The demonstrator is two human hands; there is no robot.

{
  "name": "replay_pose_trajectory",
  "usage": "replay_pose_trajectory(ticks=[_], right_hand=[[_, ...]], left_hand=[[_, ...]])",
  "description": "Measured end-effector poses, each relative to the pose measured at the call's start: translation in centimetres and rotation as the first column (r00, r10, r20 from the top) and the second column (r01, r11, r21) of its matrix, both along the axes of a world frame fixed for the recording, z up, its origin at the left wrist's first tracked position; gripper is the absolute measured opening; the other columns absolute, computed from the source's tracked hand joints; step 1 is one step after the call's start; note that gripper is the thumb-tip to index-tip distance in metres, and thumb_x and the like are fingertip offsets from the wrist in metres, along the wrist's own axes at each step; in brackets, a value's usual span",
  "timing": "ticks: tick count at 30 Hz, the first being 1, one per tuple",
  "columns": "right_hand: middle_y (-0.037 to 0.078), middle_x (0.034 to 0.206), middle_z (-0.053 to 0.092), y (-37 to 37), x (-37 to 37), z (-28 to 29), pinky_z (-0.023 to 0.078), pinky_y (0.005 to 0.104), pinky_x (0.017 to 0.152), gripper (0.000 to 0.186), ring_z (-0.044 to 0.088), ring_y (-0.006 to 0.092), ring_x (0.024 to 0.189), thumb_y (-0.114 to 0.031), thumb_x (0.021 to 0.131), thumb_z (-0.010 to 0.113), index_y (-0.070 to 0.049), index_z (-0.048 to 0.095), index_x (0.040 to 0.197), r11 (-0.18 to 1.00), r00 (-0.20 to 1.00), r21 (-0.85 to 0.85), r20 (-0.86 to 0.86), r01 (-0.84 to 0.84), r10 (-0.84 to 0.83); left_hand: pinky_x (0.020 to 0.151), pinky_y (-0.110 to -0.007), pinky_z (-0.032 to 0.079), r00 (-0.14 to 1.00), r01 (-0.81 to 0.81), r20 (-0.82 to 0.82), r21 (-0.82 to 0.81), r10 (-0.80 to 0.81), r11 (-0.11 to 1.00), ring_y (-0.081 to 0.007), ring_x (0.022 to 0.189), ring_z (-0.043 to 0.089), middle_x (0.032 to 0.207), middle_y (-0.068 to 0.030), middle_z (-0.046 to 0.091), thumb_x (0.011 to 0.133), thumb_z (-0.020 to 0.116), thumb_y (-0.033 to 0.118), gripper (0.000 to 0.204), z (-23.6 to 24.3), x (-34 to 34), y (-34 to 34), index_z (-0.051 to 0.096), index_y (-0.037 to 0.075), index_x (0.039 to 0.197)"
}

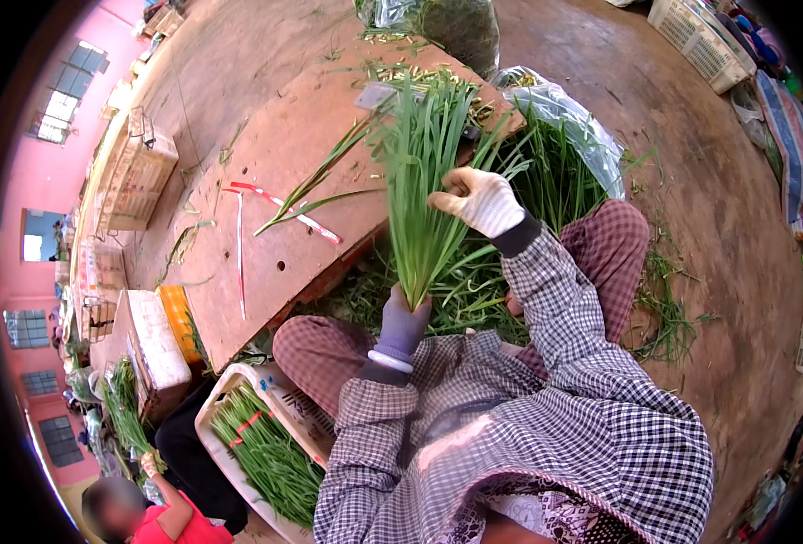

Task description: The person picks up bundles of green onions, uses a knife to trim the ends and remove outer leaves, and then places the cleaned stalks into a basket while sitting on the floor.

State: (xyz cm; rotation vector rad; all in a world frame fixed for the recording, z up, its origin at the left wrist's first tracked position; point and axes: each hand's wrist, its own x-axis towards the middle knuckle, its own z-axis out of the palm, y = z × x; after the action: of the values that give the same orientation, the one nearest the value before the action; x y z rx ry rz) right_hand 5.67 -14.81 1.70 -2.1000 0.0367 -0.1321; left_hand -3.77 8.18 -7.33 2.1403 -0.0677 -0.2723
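My left hand (401, 326), in a purple-grey glove with a white band at the wrist, is closed round the lower end of a bunch of garlic chives (419, 190). The long flat leaves fan upward over the board's edge. At the bunch's right side is my right hand (483, 199), in a white glove with yellowish fingertips. Its fingers are curled together against the leaves; whatever lies between them is too small to make out. Loose chives (474, 299) cover my lap, and a few longer leaves (320, 186) rest on the board to the left.
A wooden board (265, 145) bears red-and-white strips (283, 211) and trimmings. Right of it stands a clear plastic bag (574, 127) of chives. A crate (311, 435) with tied chives sits by my left knee. Lower left, another person (179, 512) in red handles greens.
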Motion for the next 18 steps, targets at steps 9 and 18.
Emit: replay_pose_trajectory(ticks=[9, 18], right_hand=[[0.021, 0.078, 0.065, -0.8, 4.0, -2.4, 0.051, 0.0385, 0.068, 0.031, 0.064, 0.0336, 0.075, -0.025, 0.076, 0.062, 0.002, 0.065, 0.090, 0.990, 0.999, -0.134, -0.011, -0.032, 0.031], [0.016, 0.076, 0.067, -8.9, 3.2, 0.8, 0.051, 0.0351, 0.064, 0.029, 0.065, 0.0264, 0.068, -0.029, 0.073, 0.069, -0.004, 0.070, 0.087, 0.978, 0.979, -0.163, 0.175, 0.129, -0.100]], left_hand=[[0.074, -0.041, 0.050, 0.999, 0.032, -0.015, 0.279, -0.029, 0.960, -0.0385, 0.088, 0.064, 0.096, -0.0237, 0.064, 0.082, 0.063, 0.018, 0.050, 4.7, -2.2, 1.5, 0.044, 0.000, 0.124], [0.077, -0.042, 0.050, 0.998, 0.047, 0.032, 0.215, -0.055, 0.975, -0.0394, 0.091, 0.063, 0.098, -0.0247, 0.063, 0.078, 0.066, 0.022, 0.059, 6.0, -4.1, 3.4, 0.042, -0.001, 0.126]])
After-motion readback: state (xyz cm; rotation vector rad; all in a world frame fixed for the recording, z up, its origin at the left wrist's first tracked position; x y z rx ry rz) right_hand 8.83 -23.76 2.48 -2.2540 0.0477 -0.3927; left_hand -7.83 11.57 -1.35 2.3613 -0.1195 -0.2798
